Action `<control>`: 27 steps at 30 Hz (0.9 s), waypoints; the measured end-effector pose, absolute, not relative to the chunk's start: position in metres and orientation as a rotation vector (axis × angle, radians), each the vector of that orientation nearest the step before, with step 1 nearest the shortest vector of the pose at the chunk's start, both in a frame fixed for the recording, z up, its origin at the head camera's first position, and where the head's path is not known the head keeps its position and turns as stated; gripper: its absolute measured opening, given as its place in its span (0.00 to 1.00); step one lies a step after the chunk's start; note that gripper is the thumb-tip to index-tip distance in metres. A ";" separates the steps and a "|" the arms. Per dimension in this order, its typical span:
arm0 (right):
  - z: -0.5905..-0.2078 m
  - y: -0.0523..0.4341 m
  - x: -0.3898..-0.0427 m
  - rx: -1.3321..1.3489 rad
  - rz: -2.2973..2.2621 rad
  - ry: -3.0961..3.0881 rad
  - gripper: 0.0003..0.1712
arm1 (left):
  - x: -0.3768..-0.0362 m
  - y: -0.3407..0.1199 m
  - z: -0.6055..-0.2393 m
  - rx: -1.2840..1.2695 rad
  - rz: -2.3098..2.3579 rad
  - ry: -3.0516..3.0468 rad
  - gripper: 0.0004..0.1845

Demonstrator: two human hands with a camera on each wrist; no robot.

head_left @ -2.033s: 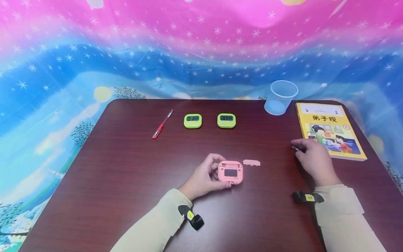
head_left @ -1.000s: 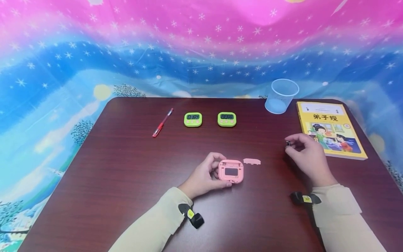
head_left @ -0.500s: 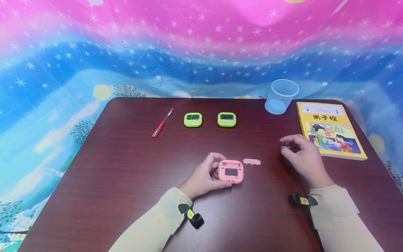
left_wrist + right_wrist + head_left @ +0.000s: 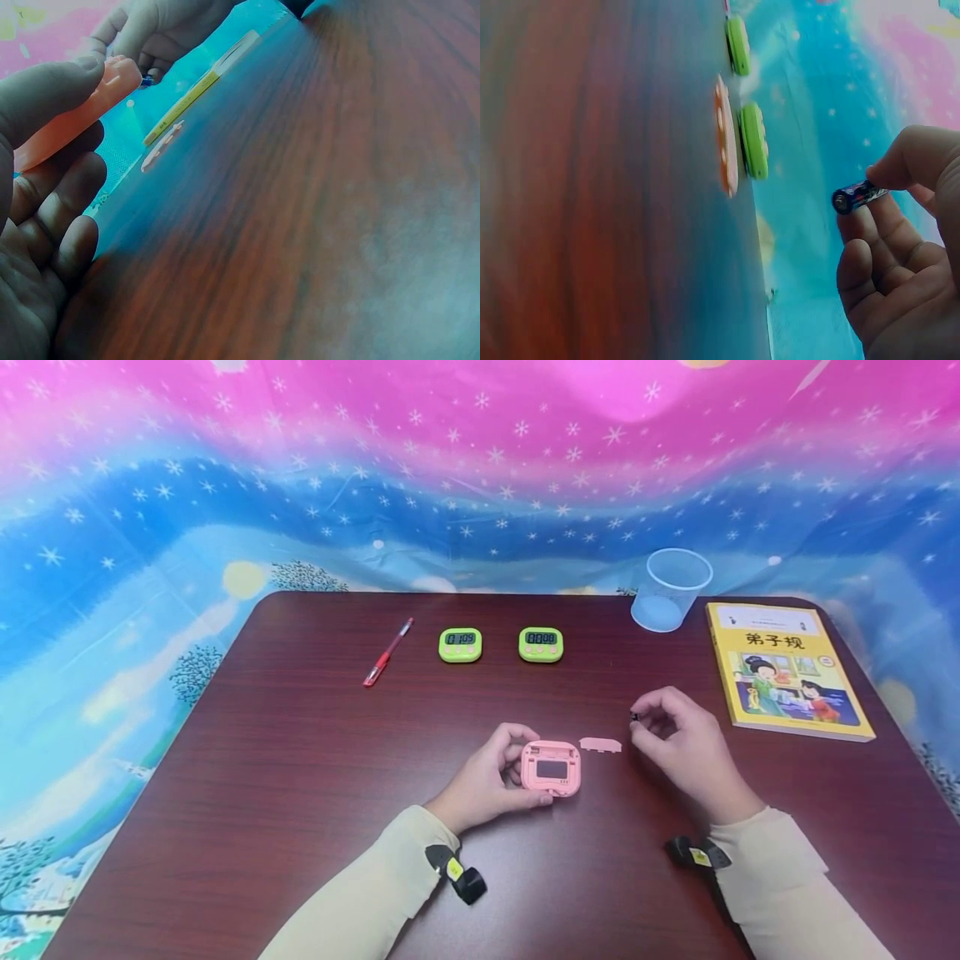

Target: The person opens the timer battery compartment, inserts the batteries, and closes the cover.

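Note:
My left hand [image 4: 491, 783] grips a pink digital timer [image 4: 552, 783], thumb on its near edge and fingers round its left side. The timer's back faces up, and the long slot along its far edge is uncovered. A small pink battery cover [image 4: 600, 745] lies on the table just right of the timer. Between the thumb and fingers of my right hand [image 4: 690, 752] is a small dark battery [image 4: 855, 196], held above the table to the right of the cover. One end of the battery shows in the right wrist view; the fingers hide part of it.
Two green timers [image 4: 461, 646] stand toward the back of the dark wooden table [image 4: 300, 760], with a red pen [image 4: 387, 653] to their left. At the back right are a clear plastic cup [image 4: 663, 602] and a yellow book [image 4: 795, 672]. A patterned cloth hangs behind.
My right hand has moved left, away from the book, carrying the battery toward the pink timer. The left hand and the timer have stayed in place.

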State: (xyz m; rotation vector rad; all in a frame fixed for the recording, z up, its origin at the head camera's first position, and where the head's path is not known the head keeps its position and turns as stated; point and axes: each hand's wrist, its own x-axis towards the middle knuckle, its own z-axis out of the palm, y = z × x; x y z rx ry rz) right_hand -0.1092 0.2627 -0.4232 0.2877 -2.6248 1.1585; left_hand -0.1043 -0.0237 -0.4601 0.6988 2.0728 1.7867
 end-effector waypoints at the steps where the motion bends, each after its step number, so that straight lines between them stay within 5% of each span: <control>1: -0.423 0.259 -0.108 0.292 1.177 -2.611 0.16 | -0.104 -0.024 -0.460 0.696 1.784 2.075 0.37; 27: -0.421 0.203 -0.084 0.612 1.355 -2.555 0.12 | -0.105 -0.026 -0.457 0.761 1.766 2.021 0.36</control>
